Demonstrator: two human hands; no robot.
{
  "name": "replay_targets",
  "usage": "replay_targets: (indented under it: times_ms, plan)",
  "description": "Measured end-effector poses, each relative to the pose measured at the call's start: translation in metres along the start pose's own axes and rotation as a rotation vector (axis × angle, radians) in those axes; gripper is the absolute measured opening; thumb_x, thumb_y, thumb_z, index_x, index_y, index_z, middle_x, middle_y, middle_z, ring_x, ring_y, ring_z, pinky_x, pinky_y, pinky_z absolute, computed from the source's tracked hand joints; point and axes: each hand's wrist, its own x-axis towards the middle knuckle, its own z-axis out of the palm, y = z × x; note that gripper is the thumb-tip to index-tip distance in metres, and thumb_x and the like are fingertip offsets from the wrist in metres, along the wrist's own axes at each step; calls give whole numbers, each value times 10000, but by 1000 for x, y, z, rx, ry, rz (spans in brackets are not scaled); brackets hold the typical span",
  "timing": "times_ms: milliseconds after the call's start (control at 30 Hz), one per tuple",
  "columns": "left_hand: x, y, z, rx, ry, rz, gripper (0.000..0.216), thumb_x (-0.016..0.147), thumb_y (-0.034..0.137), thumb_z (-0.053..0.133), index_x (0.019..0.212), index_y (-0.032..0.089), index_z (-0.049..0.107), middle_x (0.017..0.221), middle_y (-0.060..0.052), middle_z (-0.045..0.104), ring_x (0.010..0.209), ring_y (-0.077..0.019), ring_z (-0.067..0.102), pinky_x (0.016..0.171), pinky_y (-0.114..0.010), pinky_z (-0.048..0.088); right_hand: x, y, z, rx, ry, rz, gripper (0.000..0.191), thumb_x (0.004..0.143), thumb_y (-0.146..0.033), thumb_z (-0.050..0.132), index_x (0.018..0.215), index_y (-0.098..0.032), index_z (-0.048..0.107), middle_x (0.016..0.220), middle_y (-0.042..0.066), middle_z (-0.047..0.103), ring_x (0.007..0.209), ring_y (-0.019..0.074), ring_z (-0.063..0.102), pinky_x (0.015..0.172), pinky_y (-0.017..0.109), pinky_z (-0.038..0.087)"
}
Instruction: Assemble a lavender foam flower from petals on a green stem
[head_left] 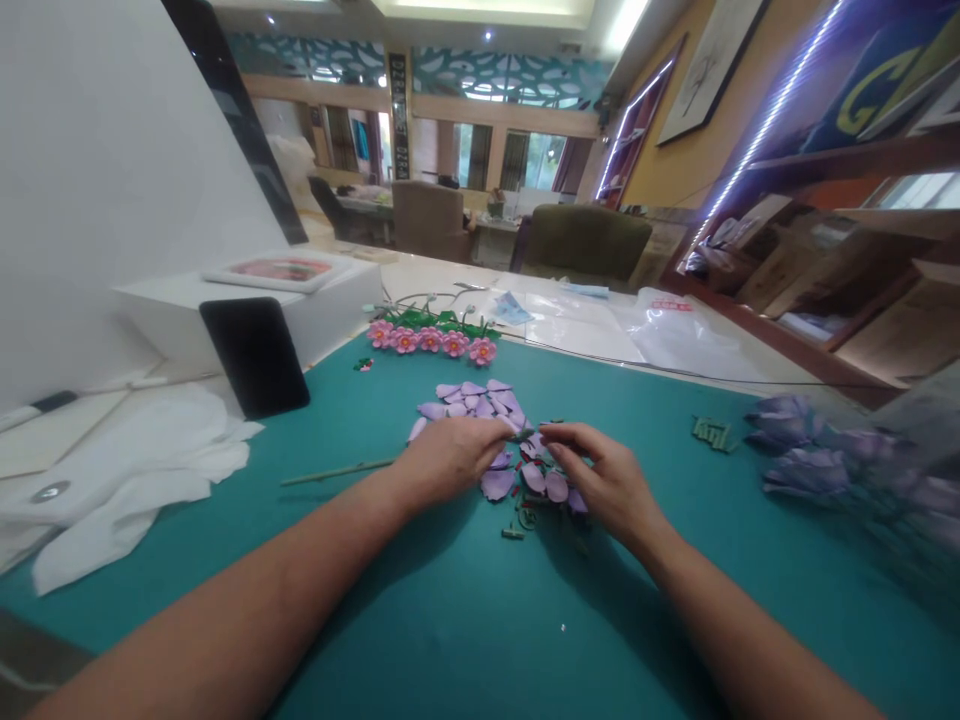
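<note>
Both hands meet over a pile of purple petals on a teal mat. My left hand is curled, its fingertips pinching a small green piece at the pile's edge. My right hand pinches the other end of the same piece, with loose purple petals under it. A thin green stem lies on the mat just left of my left hand. Small green bits lie in front of the hands.
A row of pink flowers with green leaves lies at the mat's far edge. Finished purple flowers sit at the right, green parts near them. A black tablet leans on a white box; white cloth lies left.
</note>
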Motion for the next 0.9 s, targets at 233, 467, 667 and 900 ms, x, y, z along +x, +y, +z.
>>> replay_targets:
  times_ms: [233,467,667,900]
  plan:
    - [4,-11,-5,-60,48,-46,286,931,261,408,1120,225,620,1085,-42,697,953,-193,644,787,-271,471,7,15,-18,-98,60,109,231,828,-327,515,887,-209,705,804,36,724,720,185,649,636,296,482]
    - [5,-14,-4,-41,66,-59,306,930,289,391,1100,231,638,1021,-40,706,894,-191,643,741,-267,469,1,4,-10,-256,-254,-49,132,818,-207,555,807,-221,686,776,8,688,696,152,614,628,258,436]
    - [5,-15,-2,-44,74,-62,292,924,289,400,1078,235,641,1004,-37,705,883,-186,639,727,-258,463,-10,0,8,-456,-369,-265,138,827,-153,575,811,-227,690,772,27,625,764,168,570,629,254,395]
    - [5,-15,-2,-46,55,-63,288,926,286,403,1080,230,640,992,-40,706,888,-197,642,730,-271,464,-14,0,17,-584,-353,-388,210,844,-107,532,812,-229,700,778,47,609,725,176,520,597,273,365]
